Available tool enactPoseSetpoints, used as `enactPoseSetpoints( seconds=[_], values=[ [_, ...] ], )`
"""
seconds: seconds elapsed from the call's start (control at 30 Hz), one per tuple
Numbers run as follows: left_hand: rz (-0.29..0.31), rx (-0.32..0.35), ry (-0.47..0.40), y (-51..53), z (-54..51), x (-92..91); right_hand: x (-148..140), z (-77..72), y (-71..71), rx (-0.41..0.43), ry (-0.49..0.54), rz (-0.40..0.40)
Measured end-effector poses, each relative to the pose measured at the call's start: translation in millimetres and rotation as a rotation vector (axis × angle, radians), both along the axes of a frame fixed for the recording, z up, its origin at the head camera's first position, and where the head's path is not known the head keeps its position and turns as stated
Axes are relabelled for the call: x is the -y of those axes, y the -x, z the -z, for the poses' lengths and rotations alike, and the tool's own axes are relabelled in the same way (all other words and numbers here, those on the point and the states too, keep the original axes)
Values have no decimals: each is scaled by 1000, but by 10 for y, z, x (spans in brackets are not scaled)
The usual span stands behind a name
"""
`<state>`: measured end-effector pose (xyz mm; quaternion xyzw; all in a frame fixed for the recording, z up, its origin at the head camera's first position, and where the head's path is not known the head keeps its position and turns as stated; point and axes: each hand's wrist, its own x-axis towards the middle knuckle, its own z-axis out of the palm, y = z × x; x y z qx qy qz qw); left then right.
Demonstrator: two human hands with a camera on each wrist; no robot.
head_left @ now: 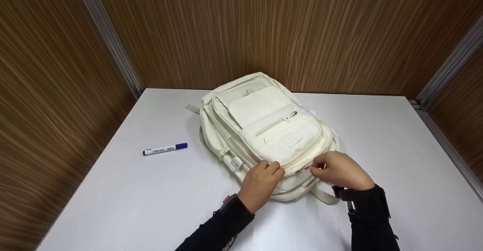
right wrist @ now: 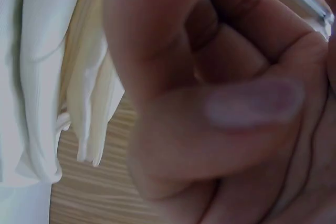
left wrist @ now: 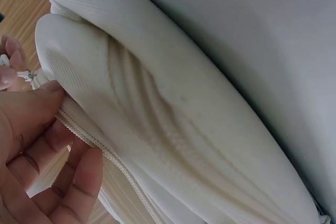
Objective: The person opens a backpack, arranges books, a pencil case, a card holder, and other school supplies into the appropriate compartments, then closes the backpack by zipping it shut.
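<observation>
Two Hands Work a Cream Backpack (head_left: 269, 137) on a White Table (head_left: 113, 190)

Head view: The tabletop is smooth, white and faintly reflective, with brighter glare along the near edge. Wood-grain panelling encloses it: a brown back panel (head_left: 264, 36) with upright streaks, a left panel (head_left: 56, 111) and a right panel (head_left: 462, 88). A grey metal strip (head_left: 109, 39) covers the left corner, and similar metal trim runs along the right. The backpack lies slantwise around the middle of the table, front pocket up, its top toward the back panel. A marker (head_left: 165, 149) with a blue cap lies well apart, to the backpack's left. The left hand (head_left: 261, 183) and right hand (head_left: 341, 170) are at the backpack's near end, just beside each other, with dark sleeves behind them. A strap loop (head_left: 325, 194) rests on the table below the right hand.

Left wrist view: The left hand pinches the backpack's zipped edge (left wrist: 113, 156) between thumb and fingers. At the frame's left, the right hand's fingertips are clamped on a white zipper pull (left wrist: 23, 74). Wood grain fills the upper left corner; a plain pale surface lies beyond the fabric.

Right wrist view: The right hand's thumb and fingers are curled together, close and blurred. Cream fabric hangs at left, with streaked wood grain behind.
</observation>
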<state>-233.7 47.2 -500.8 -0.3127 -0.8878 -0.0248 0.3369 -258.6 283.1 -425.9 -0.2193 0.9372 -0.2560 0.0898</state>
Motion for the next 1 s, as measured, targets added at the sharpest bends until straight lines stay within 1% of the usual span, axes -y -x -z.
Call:
enactPoseSetpoints(
  seconds=[0.1,0.2,0.37,0.43,0.53,0.6,0.7,0.77,0.83,0.93,1.0],
  values=[
    [41,37,-26,2,-15,74,-83,5,20,19,-2,42],
    [88,81,-47,16,-38,172,-169,5,34,28,-1,66],
    [160,190,-64,43,-60,392,-299,5,39,23,3,86],
    [178,239,-77,46,-67,503,-336,7,40,26,5,95],
    [178,294,-94,40,-93,682,-366,10,48,33,8,98],
    [163,338,-108,34,-121,807,-376,15,58,36,5,97],
    [120,395,-114,41,-182,1001,-410,31,85,16,-8,98],
    [79,442,-124,54,-223,1131,-431,49,102,26,-10,105],
    [29,466,-125,69,-249,1240,-428,70,114,29,-7,96],
    [-56,495,-140,57,-288,1310,-373,86,108,63,14,68],
    [-114,491,-129,21,-322,1277,-327,84,92,80,32,38]
  ],
)
